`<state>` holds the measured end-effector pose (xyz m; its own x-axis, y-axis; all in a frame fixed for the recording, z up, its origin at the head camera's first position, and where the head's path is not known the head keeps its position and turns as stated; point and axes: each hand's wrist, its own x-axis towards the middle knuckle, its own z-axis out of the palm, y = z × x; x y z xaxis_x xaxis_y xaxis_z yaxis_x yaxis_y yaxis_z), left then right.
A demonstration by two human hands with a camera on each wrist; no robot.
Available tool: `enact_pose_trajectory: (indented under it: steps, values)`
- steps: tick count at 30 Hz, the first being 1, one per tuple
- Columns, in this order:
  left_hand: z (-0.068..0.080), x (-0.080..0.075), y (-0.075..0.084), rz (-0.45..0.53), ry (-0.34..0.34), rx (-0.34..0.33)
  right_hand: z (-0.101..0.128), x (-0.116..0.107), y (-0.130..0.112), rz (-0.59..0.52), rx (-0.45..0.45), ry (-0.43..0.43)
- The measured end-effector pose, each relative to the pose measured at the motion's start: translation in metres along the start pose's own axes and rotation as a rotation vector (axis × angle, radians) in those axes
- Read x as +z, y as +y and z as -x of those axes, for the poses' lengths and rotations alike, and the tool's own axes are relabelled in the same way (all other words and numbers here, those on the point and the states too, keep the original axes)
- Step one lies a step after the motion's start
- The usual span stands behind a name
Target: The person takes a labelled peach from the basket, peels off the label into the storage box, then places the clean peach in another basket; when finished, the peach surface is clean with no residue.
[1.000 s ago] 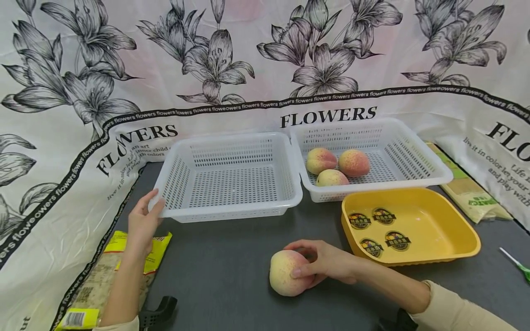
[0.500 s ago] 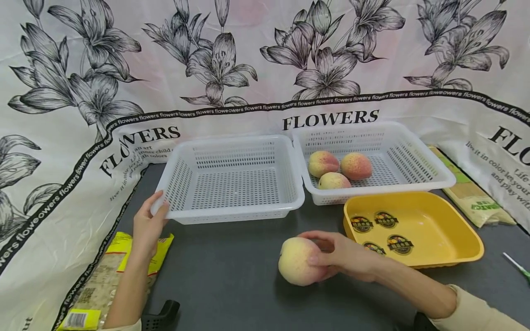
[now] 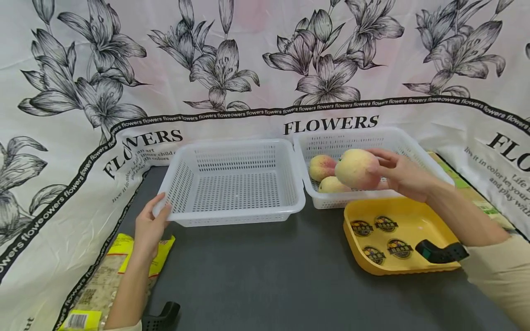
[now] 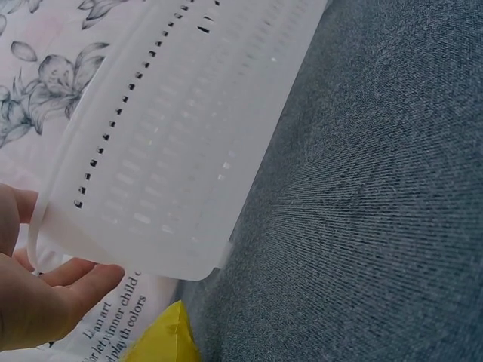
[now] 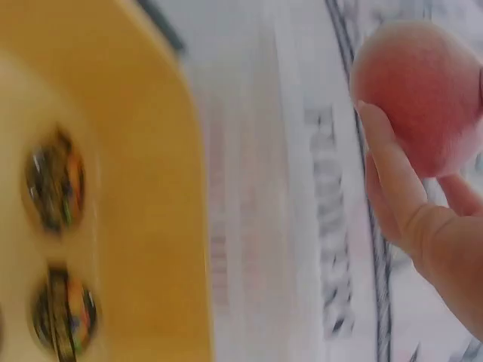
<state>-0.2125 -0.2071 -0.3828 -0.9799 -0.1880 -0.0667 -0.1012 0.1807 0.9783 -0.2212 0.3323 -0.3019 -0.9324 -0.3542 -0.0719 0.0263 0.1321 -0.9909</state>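
Observation:
A yellow-pink peach (image 3: 357, 169) is gripped by my right hand (image 3: 403, 174) above the right white basket (image 3: 327, 200). In the right wrist view the fingers curl round the peach (image 5: 419, 90). Two other peaches show in that basket, one pink-tinged (image 3: 321, 167) and one paler (image 3: 332, 185); the held peach and hand cover part of the inside. My left hand (image 3: 151, 225) pinches the near left corner of the left white basket (image 3: 232, 218), which has no fruit in it. In the left wrist view, thumb and fingers lie on both sides of its rim (image 4: 45, 200).
A yellow tray (image 3: 356, 248) with several round stickers stands before the right basket, below my right forearm. Under my left forearm lies a yellow-ended bag (image 3: 99, 280). A green package (image 3: 459, 179) lies at the right. Flower-printed cloth (image 3: 232, 82) rises behind the baskets.
My right hand has lifted the peach from the front of the table, moving it up and away over the right basket. The left hand has kept its hold on the left basket's corner.

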Motion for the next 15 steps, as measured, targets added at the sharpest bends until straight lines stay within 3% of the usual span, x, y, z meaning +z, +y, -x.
enact_pose_trajectory:
  steps: [6, 15]
  values:
    - [-0.001, 0.002, -0.002, -0.004, -0.018, 0.015, -0.014, -0.05, 0.02, 0.14, 0.07, 0.062]
    - [0.0, -0.001, -0.004, -0.019, -0.011, 0.027, -0.031, -0.083, 0.047, 0.177, 0.231, -0.048]
